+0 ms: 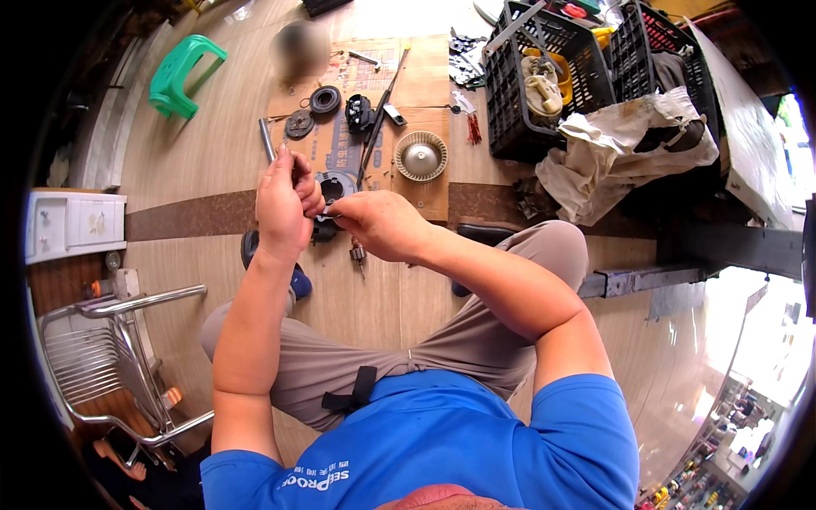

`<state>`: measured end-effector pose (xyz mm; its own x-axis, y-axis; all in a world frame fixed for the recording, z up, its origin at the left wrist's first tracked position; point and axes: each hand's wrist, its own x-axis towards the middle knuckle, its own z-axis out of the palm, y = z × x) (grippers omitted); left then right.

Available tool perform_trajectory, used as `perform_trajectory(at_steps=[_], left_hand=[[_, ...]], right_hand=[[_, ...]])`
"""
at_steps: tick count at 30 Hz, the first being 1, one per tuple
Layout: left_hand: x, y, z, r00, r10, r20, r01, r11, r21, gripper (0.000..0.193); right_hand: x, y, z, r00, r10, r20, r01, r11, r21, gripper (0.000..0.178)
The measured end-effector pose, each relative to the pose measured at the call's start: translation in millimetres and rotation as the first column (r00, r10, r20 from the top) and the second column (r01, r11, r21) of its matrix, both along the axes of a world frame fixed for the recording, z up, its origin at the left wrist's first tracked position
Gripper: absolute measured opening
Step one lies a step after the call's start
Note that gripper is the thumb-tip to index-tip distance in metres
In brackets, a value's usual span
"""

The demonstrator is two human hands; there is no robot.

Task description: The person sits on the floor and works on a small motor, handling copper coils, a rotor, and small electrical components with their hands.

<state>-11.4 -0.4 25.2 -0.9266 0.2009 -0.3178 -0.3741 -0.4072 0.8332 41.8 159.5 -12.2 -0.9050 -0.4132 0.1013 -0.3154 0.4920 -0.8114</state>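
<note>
My left hand (287, 204) is closed, its fingers curled inward. A grey metal tube (267, 138) sticks out beyond its fingertips; whether the hand grips it is unclear. My right hand (384, 224) is closed in a pinch beside it, on something small and mostly hidden. Just beyond both hands lies a grey ring-shaped part (342, 181) on cardboard (408, 197). Farther off are a black ring (325, 99), a dark disc (299, 124), a black housing (359, 112) and a long dark rod (379, 123). A round finned blower wheel (421, 156) sits to the right.
Black plastic crates (510, 119) stand at the far right, with a stained cloth (608, 144) draped over. A green stool (183, 76) is far left. Nearer on the left are a metal-framed chair (102, 365) and a white cabinet (75, 225). A screwdriver-like tool (358, 252) lies near my hands.
</note>
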Motion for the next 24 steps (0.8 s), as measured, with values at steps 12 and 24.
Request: perform_trajectory(at_steps=[12, 24], left_hand=[[3.3, 4.7, -20.7, 0.98, -0.183, -0.079, 0.11, 0.829, -0.549, 0.035], [16.9, 14.9, -28.0, 0.866, -0.5, 0.016, 0.443, 0.751, -0.491, 0.03]], right_hand=[[-12.1, 29.6, 21.5, 0.976, 0.215, -0.04, -0.193, 0.934, 0.301, 0.012], [-18.0, 44.3, 28.5, 0.948, 0.218, -0.231, -0.142, 0.941, 0.306, 0.009]])
